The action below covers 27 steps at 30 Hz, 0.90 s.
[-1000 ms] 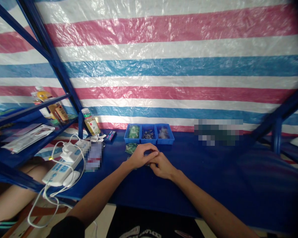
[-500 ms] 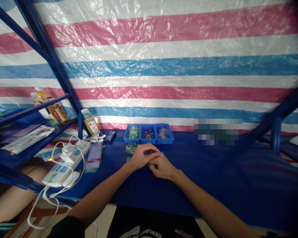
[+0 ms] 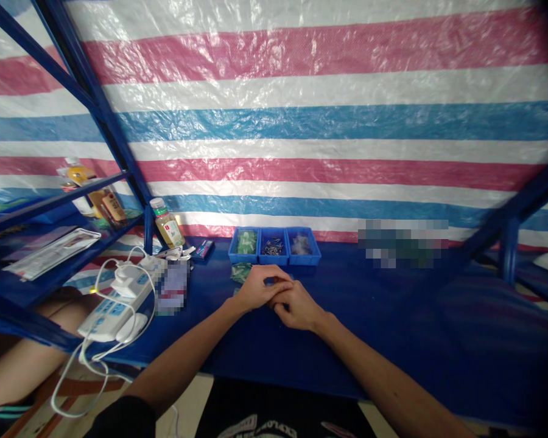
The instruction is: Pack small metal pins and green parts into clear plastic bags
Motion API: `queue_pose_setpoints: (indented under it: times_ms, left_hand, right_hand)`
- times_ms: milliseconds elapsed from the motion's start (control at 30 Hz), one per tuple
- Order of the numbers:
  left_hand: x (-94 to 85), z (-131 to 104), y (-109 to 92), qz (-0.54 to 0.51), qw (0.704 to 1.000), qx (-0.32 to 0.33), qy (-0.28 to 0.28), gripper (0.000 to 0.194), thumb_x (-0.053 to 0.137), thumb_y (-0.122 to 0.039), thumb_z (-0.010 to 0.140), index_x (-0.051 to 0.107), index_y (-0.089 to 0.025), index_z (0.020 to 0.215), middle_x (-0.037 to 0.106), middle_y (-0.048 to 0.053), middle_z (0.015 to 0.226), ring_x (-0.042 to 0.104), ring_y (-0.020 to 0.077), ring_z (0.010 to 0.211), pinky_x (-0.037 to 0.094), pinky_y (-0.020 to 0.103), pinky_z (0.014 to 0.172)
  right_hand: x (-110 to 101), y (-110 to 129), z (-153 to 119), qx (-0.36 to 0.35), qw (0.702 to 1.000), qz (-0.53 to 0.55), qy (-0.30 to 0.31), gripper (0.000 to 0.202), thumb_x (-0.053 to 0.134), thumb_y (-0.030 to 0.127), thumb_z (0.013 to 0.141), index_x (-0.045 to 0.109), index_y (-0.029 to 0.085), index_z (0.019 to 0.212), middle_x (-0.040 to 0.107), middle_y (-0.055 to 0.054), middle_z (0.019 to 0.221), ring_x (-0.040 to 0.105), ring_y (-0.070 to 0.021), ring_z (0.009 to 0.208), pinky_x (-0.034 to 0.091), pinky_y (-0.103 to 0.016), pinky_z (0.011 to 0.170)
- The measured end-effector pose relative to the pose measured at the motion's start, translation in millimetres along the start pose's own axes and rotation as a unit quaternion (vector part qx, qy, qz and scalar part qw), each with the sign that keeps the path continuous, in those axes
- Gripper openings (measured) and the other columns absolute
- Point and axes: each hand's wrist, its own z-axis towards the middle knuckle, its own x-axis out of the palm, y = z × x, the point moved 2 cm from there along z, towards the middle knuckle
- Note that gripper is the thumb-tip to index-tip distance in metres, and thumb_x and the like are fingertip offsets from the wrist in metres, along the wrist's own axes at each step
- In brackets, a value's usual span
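The fingers [image 3: 271, 270] of the left hand [image 3: 257, 288] arch over and meet the curled fingers of the right hand [image 3: 298, 308]; whether they pinch anything cannot be told, as the hands hide the space below. A green packet [image 3: 240, 272] lies on the bench [image 3: 301, 356] just beyond the left hand, which covers its near right edge from view. Behind stand three blue boxes side by side: the left box [image 3: 242, 260] holds green packets, the middle box [image 3: 273, 260] dark metal pieces, the right box [image 3: 302, 260] clear plastic. Further left are a small dark carton [image 3: 204, 250], an upright bottle [image 3: 168, 229] and a white power strip [image 3: 101, 324] tangled in white cords. A blurred-out item [image 3: 400, 244] sits to the right at the back, before the striped sheet [image 3: 310, 125]. Compared with half a second ago, both hands keep nearly the same pose, and the packet and boxes have not moved.
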Motion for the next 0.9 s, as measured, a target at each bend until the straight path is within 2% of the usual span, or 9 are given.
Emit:
queue_pose_setpoints:
  times_ms: [100,200,367,467,633,733,900]
  left_hand:
    - [-5.4,-4.3,9.7,0.065,0.998,-0.009,-0.014,0.036,0.061,-0.041,0.095,0.071,-0.016,0.071,0.067,0.003,0.066,0.057,0.0132,0.058,0.044,0.026,0.061]
    - [-19.3,-6.9,20.8,0.13,0.991,-0.033,-0.014,0.049,0.052,-0.043,0.1,0.062,-0.017,0.059,0.055,-0.001,0.053,0.048,0.0109,0.05,0.038,0.025,0.057]
    - [-51.1,-6.6,39.5,0.198,0.977,-0.077,-0.025,0.044,0.049,-0.042,0.101,0.07,-0.018,0.072,0.059,-0.001,0.058,0.053,0.0122,0.053,0.036,0.024,0.058]
    - [-60.6,-7.0,51.1,0.248,0.963,-0.101,0.011,0.033,0.053,-0.042,0.099,0.077,-0.021,0.088,0.059,-0.003,0.056,0.052,0.0124,0.051,0.033,0.024,0.056]
    - [-61.4,-8.4,57.7,0.319,0.935,-0.117,0.105,0.022,0.062,-0.037,0.094,0.078,-0.026,0.103,0.069,-0.002,0.068,0.06,0.0134,0.06,0.034,0.023,0.059]
    - [-58.0,-8.8,57.0,0.339,0.925,-0.118,0.126,0.022,0.064,-0.036,0.093,0.076,-0.027,0.109,0.073,-0.001,0.075,0.062,0.0139,0.063,0.035,0.023,0.061]
    - [-46.5,-10.2,60.1,0.36,0.916,-0.098,0.147,0.022,0.068,-0.032,0.091,0.076,-0.029,0.111,0.071,-0.001,0.07,0.064,0.0156,0.064,0.036,0.023,0.06]
  right_hand:
    - [-0.1,5.4,3.5,-0.004,0.999,0.041,0.004,0.025,0.051,0.008,0.075,0.072,0.022,0.071,0.07,-0.003,0.068,0.06,-0.018,0.064,0.042,-0.027,0.064]
    - [-6.6,3.5,4.9,0.01,0.997,0.074,-0.02,0.026,0.049,0.007,0.077,0.071,0.021,0.075,0.072,-0.003,0.075,0.063,-0.0181,0.068,0.044,-0.028,0.068]
    - [-20.1,-16.0,2.7,0.075,0.989,0.065,-0.109,0.026,0.046,0.006,0.082,0.066,0.02,0.072,0.067,-0.003,0.073,0.06,-0.0167,0.066,0.041,-0.028,0.069]
    - [-20.5,-23.7,4.1,0.095,0.985,0.031,-0.141,0.024,0.048,0.007,0.083,0.065,0.02,0.073,0.069,-0.003,0.076,0.061,-0.0184,0.073,0.041,-0.031,0.077]
    - [-14.9,-23.4,9.6,0.09,0.989,-0.007,-0.116,0.022,0.051,0.004,0.082,0.064,0.02,0.074,0.07,-0.002,0.077,0.06,-0.0187,0.077,0.036,-0.034,0.081]
    - [-13.6,-21.9,10.8,0.088,0.991,-0.01,-0.101,0.023,0.051,0.002,0.081,0.064,0.02,0.074,0.07,-0.001,0.077,0.059,-0.0185,0.077,0.035,-0.035,0.081]
    - [-12.3,-21.6,10.8,0.085,0.993,-0.007,-0.086,0.024,0.051,0.001,0.081,0.064,0.021,0.075,0.07,0.0,0.077,0.059,-0.0183,0.078,0.034,-0.035,0.082]
